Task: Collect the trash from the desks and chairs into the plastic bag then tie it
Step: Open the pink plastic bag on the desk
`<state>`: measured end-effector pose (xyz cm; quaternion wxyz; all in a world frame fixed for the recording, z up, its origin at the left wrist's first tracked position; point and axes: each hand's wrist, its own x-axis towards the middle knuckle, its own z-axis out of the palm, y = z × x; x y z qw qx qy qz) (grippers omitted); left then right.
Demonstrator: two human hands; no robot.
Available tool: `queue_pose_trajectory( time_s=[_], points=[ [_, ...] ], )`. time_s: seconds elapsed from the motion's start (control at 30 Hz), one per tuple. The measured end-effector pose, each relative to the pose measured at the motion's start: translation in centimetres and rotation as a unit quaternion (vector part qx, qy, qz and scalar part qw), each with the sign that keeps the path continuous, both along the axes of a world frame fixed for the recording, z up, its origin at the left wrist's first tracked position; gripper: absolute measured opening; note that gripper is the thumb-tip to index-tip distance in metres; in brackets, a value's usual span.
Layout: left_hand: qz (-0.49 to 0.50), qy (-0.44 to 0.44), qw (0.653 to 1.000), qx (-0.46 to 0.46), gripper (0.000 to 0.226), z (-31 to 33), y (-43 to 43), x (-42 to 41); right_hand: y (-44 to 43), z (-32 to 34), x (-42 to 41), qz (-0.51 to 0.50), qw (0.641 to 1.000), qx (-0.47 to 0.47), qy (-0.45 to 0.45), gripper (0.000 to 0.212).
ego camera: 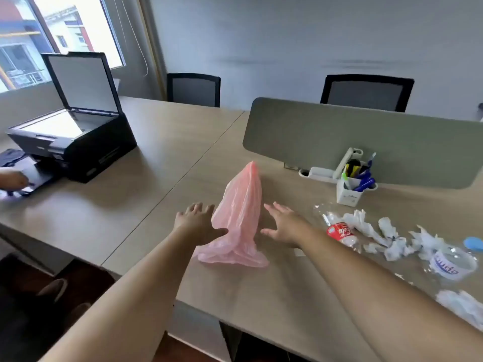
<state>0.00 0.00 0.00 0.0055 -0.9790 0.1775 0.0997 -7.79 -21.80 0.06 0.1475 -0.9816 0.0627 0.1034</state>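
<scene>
Though half off-frame, tissue wads (461,307); left hand (198,226) and right hand (283,226), grip apart, beside plastic bag (240,218).

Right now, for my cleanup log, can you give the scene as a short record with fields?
bag: pink plastic bag, lying flat on desk
left hand: open, at bag's left edge
right hand: open, just right of bag
trash: cola bottle, crumpled tissues, clear bottle, all right of hands, unbagged
other: printer, pen holder
</scene>
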Motion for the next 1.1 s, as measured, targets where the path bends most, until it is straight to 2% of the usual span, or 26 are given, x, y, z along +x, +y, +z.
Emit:
queue_pose_trajectory(
  time_s=[0.17,0.23,0.3,0.4,0.47,0.57,0.7,0.8,0.87,1.0,1.03,1.1],
  points=[
    [0.001,0.096,0.995,0.028,0.097,-6.4,3.2,-0.2,5.3,-5.9,1.4,0.052,0.994,0.025,0.089,0.09],
    [-0.009,0.124,0.991,0.04,0.091,-8.5,3.8,-0.7,6.4,-8.1,1.4,0.056,0.991,0.02,0.121,0.086],
    [-0.022,0.129,0.991,0.037,0.074,-10.0,4.4,-1.1,7.4,-10.0,1.2,0.058,0.99,0.008,0.132,0.076],
    [-0.031,0.083,0.996,-0.004,0.04,-11.3,4.6,-1.4,7.7,-11.6,0.6,0.06,0.995,0.016,0.076,0.048],
    [-0.028,0.085,0.996,-0.027,0.031,-11.5,4.4,-1.3,7.4,-11.7,0.4,0.042,0.996,0.059,0.046,0.035],
    [-0.02,0.099,0.993,-0.063,0.032,-10.5,3.7,-0.8,6.8,-10.2,0.8,0.004,0.994,0.106,0.002,0.031],
    [0.003,0.108,0.981,-0.16,0.017,-7.0,2.6,0.3,4.8,-6.2,1.2,-0.079,0.978,0.175,-0.082,0.034],
    [0.035,0.125,0.954,-0.269,0.032,-3.5,1.4,0.7,2.9,-3.0,1.1,-0.133,0.955,0.228,-0.136,0.034],
    [0.049,0.121,0.928,-0.349,0.031,-0.5,0.5,0.7,1.4,-0.8,0.8,-0.147,0.951,0.24,-0.131,0.035],
    [0.066,0.122,0.873,-0.467,0.029,4.4,-1.5,-0.2,-1.4,3.0,-1.4,-0.167,0.948,0.267,-0.047,0.07],
    [0.068,0.14,0.854,-0.497,0.03,5.3,-2.1,-0.5,-1.8,3.7,-2.2,-0.169,0.94,0.294,-0.036,0.07],
    [0.082,0.186,0.817,-0.539,0.032,6.3,-3.2,-1.2,-2.3,4.4,-3.5,-0.168,0.923,0.346,-0.023,0.053]
  ],
)
